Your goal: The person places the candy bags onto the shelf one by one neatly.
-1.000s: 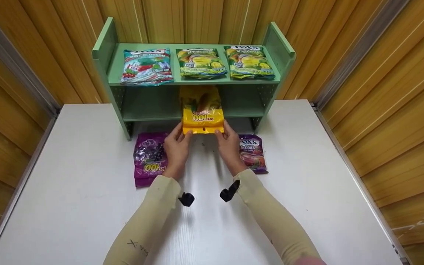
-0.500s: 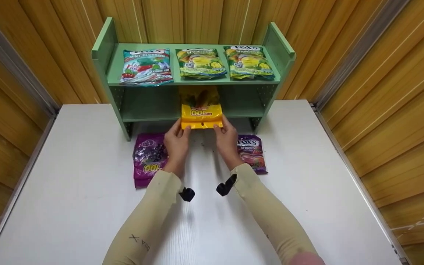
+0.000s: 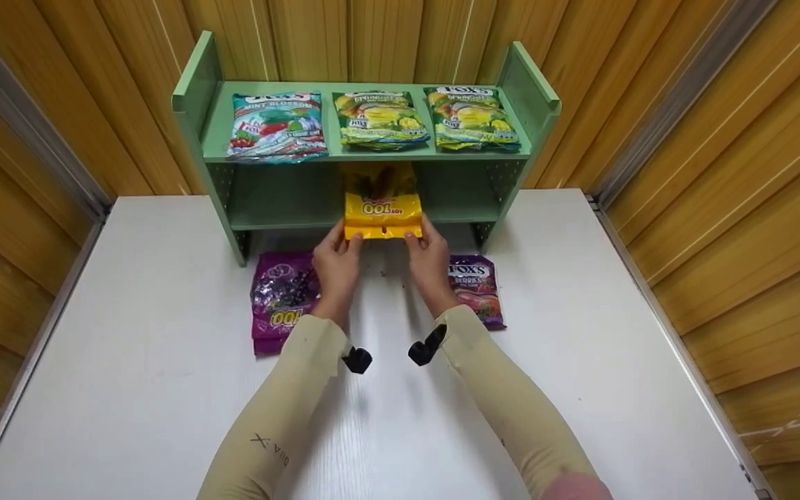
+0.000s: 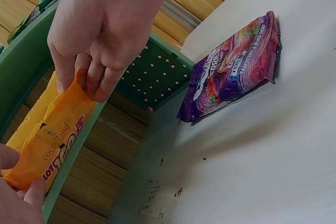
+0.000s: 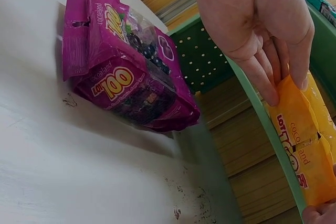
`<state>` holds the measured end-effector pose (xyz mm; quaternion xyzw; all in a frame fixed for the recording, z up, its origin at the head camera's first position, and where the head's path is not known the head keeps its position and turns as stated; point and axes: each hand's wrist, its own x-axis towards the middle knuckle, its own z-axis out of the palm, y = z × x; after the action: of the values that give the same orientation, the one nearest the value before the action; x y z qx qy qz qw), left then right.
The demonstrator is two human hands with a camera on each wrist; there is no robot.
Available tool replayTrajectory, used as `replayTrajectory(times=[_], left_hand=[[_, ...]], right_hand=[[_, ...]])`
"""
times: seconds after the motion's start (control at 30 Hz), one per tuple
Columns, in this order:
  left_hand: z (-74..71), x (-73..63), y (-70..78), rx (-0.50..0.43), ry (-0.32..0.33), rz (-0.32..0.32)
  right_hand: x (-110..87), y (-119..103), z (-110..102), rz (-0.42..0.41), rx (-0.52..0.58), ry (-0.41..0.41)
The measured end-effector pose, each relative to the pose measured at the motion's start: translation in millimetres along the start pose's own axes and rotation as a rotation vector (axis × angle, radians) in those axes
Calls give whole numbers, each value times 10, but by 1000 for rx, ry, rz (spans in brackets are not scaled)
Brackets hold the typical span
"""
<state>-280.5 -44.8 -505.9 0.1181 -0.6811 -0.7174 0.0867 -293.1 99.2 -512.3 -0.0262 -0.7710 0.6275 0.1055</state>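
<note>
A yellow candy bag (image 3: 382, 203) marked LOT 100 lies between both hands, its far part reaching under the top board onto the middle shelf (image 3: 282, 205). My left hand (image 3: 337, 271) pinches its near left corner, thumb on top and fingers beneath. At the near right corner my right hand (image 3: 430, 267) grips it the same way. In the left wrist view, the folded near end of the bag (image 4: 58, 135) shows at the green shelf edge. A purple grape candy bag (image 3: 282, 295) lies beside the left hand, and a purple berries candy bag (image 3: 478, 292) beside the right, each partly hidden.
The green shelf unit (image 3: 372, 155) stands at the back of the white table (image 3: 164, 417). On its top board sit a teal mint candy bag (image 3: 278, 126) and two green-yellow candy bags, one in the middle (image 3: 380, 121) and one at right (image 3: 473, 119). Wood-patterned walls enclose three sides.
Both hands have moved a little forward with the yellow candy bag, which now reaches deeper into the middle shelf. The other bags stay put.
</note>
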Motion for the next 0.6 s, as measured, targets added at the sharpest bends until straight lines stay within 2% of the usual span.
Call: replayTrajectory(times=[0.37, 0.6], left_hand=[[122, -17, -10, -8, -22, 31], [206, -3, -34, 43, -104, 34]], right_hand=[[31, 6, -87, 49, 69, 27], [57, 23, -173, 101, 54, 71]])
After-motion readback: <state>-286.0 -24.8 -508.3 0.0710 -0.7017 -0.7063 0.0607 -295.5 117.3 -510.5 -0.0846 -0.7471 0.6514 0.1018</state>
